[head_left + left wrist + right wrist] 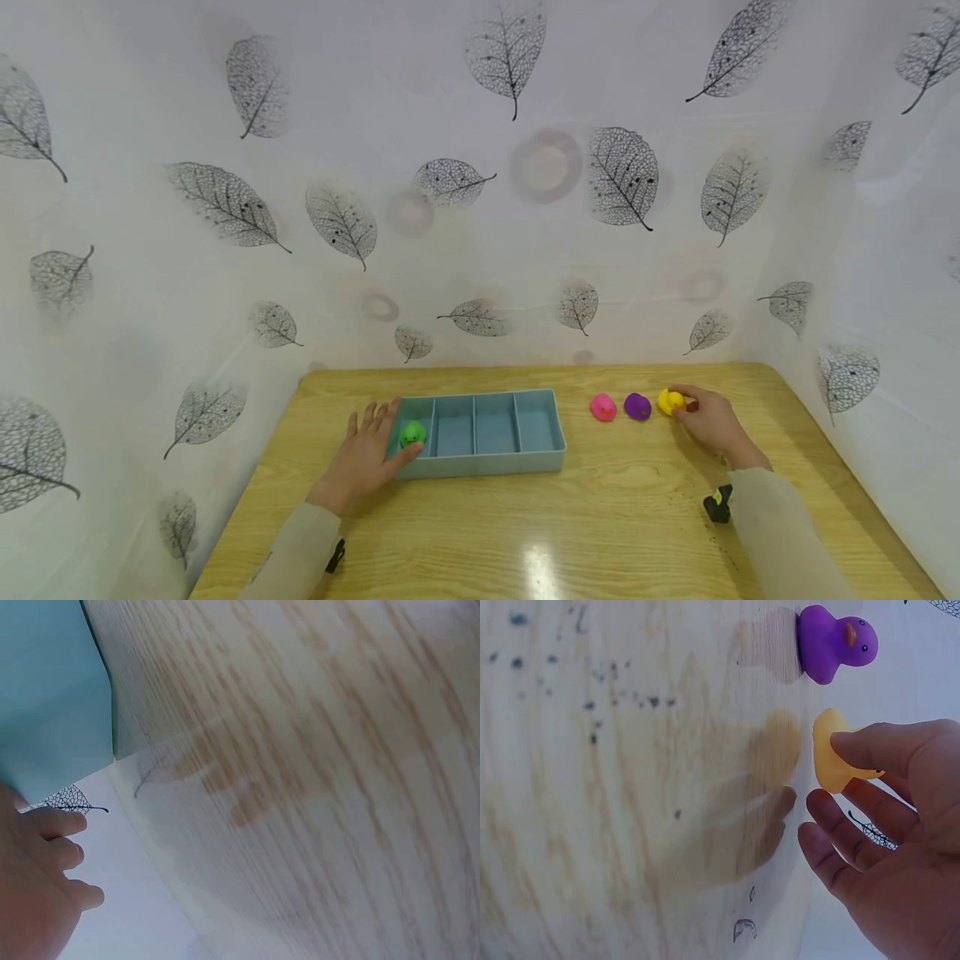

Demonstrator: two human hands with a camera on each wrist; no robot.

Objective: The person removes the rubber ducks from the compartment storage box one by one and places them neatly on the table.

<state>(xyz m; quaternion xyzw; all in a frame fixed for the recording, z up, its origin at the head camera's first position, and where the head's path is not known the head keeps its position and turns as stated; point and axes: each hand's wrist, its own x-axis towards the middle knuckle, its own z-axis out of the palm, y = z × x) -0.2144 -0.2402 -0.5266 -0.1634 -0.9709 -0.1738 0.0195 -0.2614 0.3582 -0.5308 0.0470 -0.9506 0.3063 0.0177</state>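
Note:
My right hand (711, 419) pinches a yellow rubber duck (827, 761) between thumb and finger, at the right end of a row of ducks. The other fingers stay spread in the right wrist view. Beside it sit a purple rubber duck (637, 407) and, further left, a pink rubber duck (603, 407). My left hand (363, 457) rests at the left end of a blue-grey tray (487, 465), fingers spread, thumb by its front wall. A green rubber duck (412, 434) sits in the leftmost compartment, near that thumb.
The tray has several compartments in a row and stands on a wooden table (480, 533). White sheets with a leaf print (480, 317) close off the back and both sides. Dark specks (653, 701) mark the tabletop in the right wrist view.

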